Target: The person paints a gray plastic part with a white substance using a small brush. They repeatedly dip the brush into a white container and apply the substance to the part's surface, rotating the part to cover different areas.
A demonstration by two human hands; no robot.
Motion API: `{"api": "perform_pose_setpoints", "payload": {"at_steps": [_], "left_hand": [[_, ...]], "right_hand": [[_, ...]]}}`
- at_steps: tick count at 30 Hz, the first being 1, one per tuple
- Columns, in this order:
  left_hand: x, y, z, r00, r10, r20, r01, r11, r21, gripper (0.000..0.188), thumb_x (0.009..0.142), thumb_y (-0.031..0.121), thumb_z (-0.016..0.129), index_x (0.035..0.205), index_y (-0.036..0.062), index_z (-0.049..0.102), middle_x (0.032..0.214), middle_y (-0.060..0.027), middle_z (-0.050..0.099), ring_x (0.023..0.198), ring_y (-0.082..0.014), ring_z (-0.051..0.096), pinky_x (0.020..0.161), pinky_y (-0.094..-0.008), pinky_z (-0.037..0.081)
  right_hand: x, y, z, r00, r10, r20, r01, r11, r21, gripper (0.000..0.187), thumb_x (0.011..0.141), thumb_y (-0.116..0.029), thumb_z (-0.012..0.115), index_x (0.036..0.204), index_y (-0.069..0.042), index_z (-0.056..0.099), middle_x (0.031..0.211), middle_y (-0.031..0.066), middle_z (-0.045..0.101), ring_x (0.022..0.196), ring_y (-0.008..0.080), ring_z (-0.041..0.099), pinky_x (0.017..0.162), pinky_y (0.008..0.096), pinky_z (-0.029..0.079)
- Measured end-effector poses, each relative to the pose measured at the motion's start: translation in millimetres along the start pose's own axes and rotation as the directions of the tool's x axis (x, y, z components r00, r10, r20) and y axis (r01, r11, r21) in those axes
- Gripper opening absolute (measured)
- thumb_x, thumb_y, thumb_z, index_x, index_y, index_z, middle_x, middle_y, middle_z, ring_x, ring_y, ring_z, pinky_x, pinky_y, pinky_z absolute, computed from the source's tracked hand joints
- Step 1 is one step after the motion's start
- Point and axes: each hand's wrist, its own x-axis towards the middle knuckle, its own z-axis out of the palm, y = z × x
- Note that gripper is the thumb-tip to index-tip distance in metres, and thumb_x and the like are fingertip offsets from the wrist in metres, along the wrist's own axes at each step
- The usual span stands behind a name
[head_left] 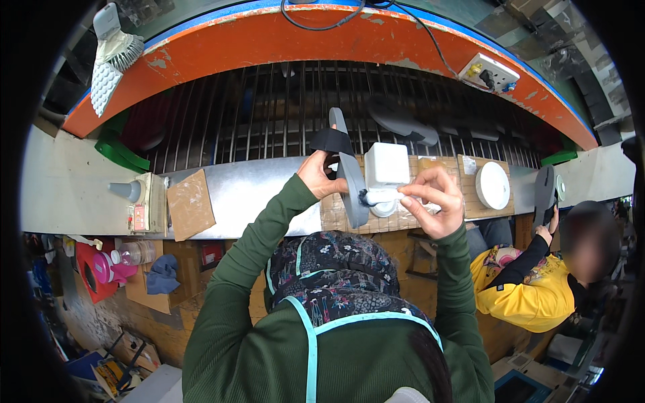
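My left hand [321, 177] grips a grey slipper [353, 191] with a black strap [330, 141], held on edge above the bench. Between the thumb and fingers of my right hand [435, 200] is a small brush [383, 195] with a white handle. Its dark tip touches the slipper's sole near the lower end. Just behind the brush stands a white square tub [386, 163]. A white round piece shows partly beneath the brush; I cannot make out what it is.
Beyond the bench runs a row of metal rods with more grey slippers [403, 122] on it. A white round dish [494, 186] stands to the right, a cardboard piece [191, 205] to the left. At the right, a person in yellow [531, 295] holds another grey slipper [543, 191].
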Motion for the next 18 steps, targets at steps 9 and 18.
{"api": "perform_pose_setpoints", "payload": {"at_steps": [9, 18], "left_hand": [[0, -26, -3, 0.985, -0.168, 0.047, 0.174, 0.968, -0.18, 0.094, 0.076, 0.048, 0.075, 0.14, -0.0028, 0.028, 0.128, -0.0145, 0.047, 0.118, -0.0207, 0.048, 0.097, -0.0356, 0.045], [-11, -37, 3, 0.976, -0.17, 0.133, 0.215, 0.838, -0.501, 0.066, 0.083, 0.047, 0.067, 0.129, 0.0037, 0.047, 0.111, -0.0087, 0.062, 0.098, -0.0168, 0.062, 0.085, -0.0316, 0.053]], "right_hand": [[6, -6, -1, 0.998, -0.052, -0.018, 0.051, 0.997, -0.053, 0.019, 0.071, -0.016, 0.076, 0.09, -0.014, 0.075, 0.08, -0.0015, 0.058, 0.063, 0.0091, 0.049, 0.068, 0.0305, 0.025], [16, -11, 1, 0.99, -0.139, -0.039, 0.133, 0.984, -0.115, 0.021, 0.069, -0.014, 0.077, 0.089, -0.015, 0.075, 0.078, -0.0019, 0.058, 0.065, 0.0108, 0.047, 0.068, 0.0309, 0.026]]}}
